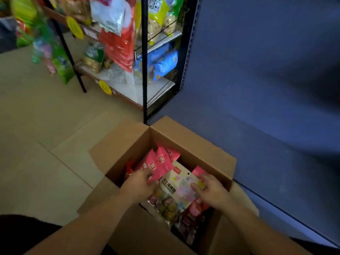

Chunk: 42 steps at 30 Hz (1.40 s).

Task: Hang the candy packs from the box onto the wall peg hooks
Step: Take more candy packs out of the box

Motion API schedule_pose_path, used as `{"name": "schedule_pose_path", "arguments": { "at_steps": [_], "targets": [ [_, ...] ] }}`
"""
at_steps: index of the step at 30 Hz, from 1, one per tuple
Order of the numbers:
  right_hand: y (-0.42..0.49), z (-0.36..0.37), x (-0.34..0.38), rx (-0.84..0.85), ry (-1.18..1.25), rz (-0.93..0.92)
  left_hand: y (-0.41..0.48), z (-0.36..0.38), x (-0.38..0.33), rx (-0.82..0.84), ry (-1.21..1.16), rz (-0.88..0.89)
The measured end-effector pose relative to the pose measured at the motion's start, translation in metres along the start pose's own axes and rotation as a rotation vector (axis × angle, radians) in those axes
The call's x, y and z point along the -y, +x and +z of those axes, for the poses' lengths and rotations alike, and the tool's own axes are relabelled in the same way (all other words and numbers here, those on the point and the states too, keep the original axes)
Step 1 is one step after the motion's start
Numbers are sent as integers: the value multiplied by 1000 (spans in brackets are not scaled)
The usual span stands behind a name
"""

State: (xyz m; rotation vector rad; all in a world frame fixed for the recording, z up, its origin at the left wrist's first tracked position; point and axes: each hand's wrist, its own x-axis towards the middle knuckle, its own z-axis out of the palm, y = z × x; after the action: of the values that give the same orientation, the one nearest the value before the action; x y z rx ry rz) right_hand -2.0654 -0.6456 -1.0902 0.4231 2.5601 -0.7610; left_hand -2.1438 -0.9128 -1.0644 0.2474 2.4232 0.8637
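An open cardboard box [193, 144] stands on the floor below me, filled with candy packs. On top lies a white candy pack [176, 190] with colourful sweets printed on it. Several pink packs [158, 161] lean behind it. My left hand [139, 183] grips the white pack's left edge, close to the pink packs. My right hand [209, 188] holds the white pack's right side, thumb on its face. No peg hooks are plainly visible on the blue wall [257, 89].
A black metal snack rack [145, 70] with bagged goods stands just behind the box, against the blue wall. More hanging bags [46, 43] blur at the upper left. Beige tiled floor [46, 126] spreads to the left.
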Motion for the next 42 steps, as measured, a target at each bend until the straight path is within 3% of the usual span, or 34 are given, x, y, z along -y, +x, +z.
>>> {"name": "schedule_pose_path", "arguments": {
  "at_steps": [5,9,13,15,18,21,25,32,39,42],
  "targets": [
    [53,44,-38,-56,168,209,19,5,41,14,70,-91],
    [64,42,-25,54,262,316,50,16,53,35,109,-80],
    [62,34,0,82,-144,234,85,25,45,38,114,-98],
    [62,34,9,46,-226,150,101,27,38,45,97,-161],
    [65,35,22,41,-113,100,118,36,40,88,8,-191],
    [74,27,33,-79,61,38,118,50,48,134,-42,-211],
    [73,10,40,-164,331,166,109,66,67,156,-158,-118],
    [54,3,31,-168,483,212,125,48,45,43,249,166],
    [58,-6,37,-135,784,289,165,49,41,137,500,259],
    [58,-4,34,-185,847,325,166,47,44,62,610,341]
  ]
}}
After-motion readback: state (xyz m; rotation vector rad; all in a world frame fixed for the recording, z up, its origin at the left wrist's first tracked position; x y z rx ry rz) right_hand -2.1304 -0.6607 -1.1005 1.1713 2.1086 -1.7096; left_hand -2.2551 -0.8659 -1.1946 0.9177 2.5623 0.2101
